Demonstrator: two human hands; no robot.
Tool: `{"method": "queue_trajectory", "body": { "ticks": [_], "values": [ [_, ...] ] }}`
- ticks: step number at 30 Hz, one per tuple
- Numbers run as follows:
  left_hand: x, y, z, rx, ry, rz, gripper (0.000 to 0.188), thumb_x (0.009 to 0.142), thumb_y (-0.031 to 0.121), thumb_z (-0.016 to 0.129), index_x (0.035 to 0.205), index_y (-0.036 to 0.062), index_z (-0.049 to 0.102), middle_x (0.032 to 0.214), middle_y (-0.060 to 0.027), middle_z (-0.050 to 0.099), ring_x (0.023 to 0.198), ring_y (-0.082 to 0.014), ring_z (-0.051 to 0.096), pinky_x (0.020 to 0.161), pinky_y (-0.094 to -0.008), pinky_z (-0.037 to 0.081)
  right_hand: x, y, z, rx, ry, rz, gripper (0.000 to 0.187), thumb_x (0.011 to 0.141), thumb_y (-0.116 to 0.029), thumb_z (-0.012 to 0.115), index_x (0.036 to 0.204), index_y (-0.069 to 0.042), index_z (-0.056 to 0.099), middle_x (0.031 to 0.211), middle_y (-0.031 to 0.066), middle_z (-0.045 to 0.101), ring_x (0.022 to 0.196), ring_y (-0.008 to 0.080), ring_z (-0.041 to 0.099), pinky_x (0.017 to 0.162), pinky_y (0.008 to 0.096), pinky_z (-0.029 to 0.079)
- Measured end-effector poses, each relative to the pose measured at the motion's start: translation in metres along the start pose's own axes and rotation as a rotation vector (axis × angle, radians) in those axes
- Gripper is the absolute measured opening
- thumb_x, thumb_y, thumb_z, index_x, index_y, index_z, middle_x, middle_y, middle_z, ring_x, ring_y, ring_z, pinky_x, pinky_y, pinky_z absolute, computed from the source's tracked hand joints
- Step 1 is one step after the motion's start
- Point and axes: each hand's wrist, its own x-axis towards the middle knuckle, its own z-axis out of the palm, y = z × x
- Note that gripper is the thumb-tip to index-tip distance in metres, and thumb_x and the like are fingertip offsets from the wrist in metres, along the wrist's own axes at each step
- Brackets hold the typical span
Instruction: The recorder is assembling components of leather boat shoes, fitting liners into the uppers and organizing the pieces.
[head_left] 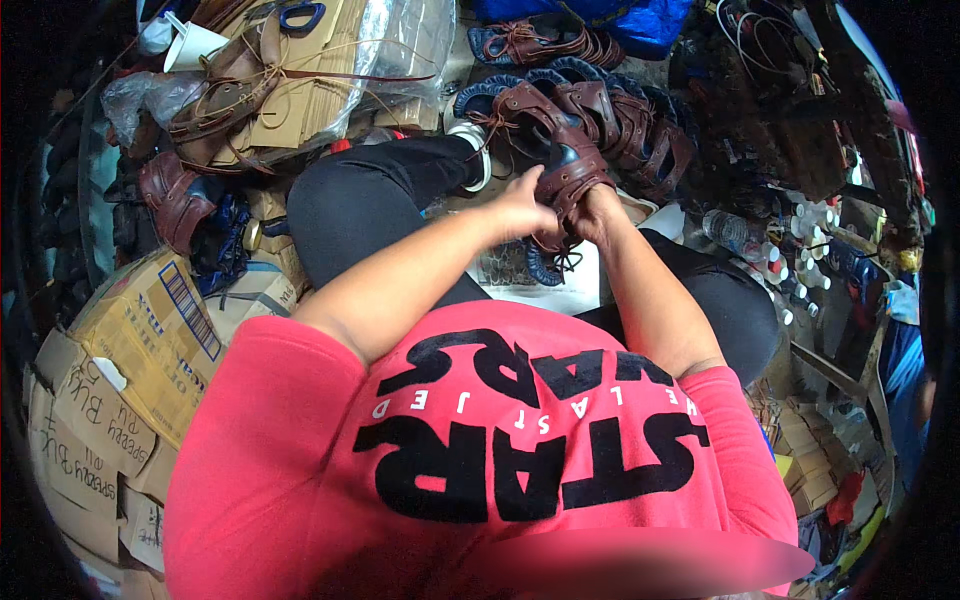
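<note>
A brown leather shoe upper with eyelets and a dark lining is held up in front of my lap. My right hand grips its lower right edge, the fingers partly hidden by the leather. Beside its left edge is my left hand, slightly blurred, thumb and fingers apart. Whether it touches the leather I cannot tell. Below the hands, dark laces and gathered blue lining show over a white sheet between my legs.
More brown shoe uppers lie in a row ahead. A laced brown upper rests on flat cardboard at the far left. Cardboard boxes stand near left. Plastic bottles cluster at right. A white cup is far left.
</note>
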Motion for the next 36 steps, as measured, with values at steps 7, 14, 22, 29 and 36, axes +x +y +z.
{"method": "queue_trajectory", "body": {
  "ticks": [7, 14, 22, 29, 36],
  "values": [
    [-0.01, 0.018, 0.001, 0.367, 0.214, -0.046, 0.11, 0.048, 0.044, 0.08, 0.132, 0.001, 0.022, 0.119, -0.0249, 0.045, 0.112, -0.0378, 0.046, 0.095, -0.0395, 0.038, -0.034, -0.003, 0.049, -0.379, 0.157, 0.108, 0.017, 0.087, -0.023, 0.048, 0.073, -0.015, 0.053, 0.057, -0.0033, 0.047, 0.043, 0.0083, 0.038, 0.041, 0.0216, 0.03],
    [0.014, 0.015, -0.05, 0.495, -0.117, -0.315, 0.078, 0.055, 0.041, 0.067, 0.119, 0.0015, 0.048, 0.114, -0.0191, 0.056, 0.104, -0.0319, 0.056, 0.086, -0.0348, 0.045, -0.013, -0.001, 0.004, -1.554, 0.002, -0.135, 0.018, 0.082, -0.021, 0.056, 0.084, -0.004, 0.063, 0.069, 0.0022, 0.057, 0.064, 0.0125, 0.048, 0.058, 0.028, 0.038],
    [0.034, 0.027, -0.06, 0.714, 0.122, -0.478, 0.073, 0.065, 0.033, 0.059, 0.134, 0.0185, 0.037, 0.126, -0.014, 0.05, 0.117, -0.0305, 0.047, 0.097, -0.0498, 0.033, -0.02, 0.009, 0.016, -1.468, 0.09, -0.079, 0.026, 0.087, -0.029, 0.049, 0.097, -0.007, 0.057, 0.095, 0.0196, 0.061, 0.092, 0.0372, 0.057, 0.079, 0.0424, 0.043],
    [0.07, 0.017, -0.072, 0.8, 0.256, -0.408, 0.055, 0.075, 0.029, 0.053, 0.128, 0.022, 0.045, 0.13, -0.0092, 0.046, 0.122, -0.0266, 0.042, 0.1, -0.0485, 0.029, -0.034, 0.002, 0.022, -1.634, 0.058, -0.299, 0.025, 0.088, -0.025, 0.048, 0.097, -0.004, 0.056, 0.094, 0.0224, 0.06, 0.091, 0.0402, 0.055, 0.078, 0.0448, 0.042],
    [0.114, 0.036, -0.087, 0.971, 0.447, 0.05, 0.035, 0.072, 0.025, 0.059, 0.106, 0.0176, 0.056, 0.108, -0.0085, 0.055, 0.108, -0.0262, 0.049, 0.087, -0.0453, 0.035, -0.067, -0.011, 0.055, -1.644, -0.11, -0.269, 0.025, 0.086, -0.024, 0.051, 0.092, -0.002, 0.059, 0.088, 0.0233, 0.06, 0.086, 0.0406, 0.057, 0.076, 0.0432, 0.044]
  ]
}}
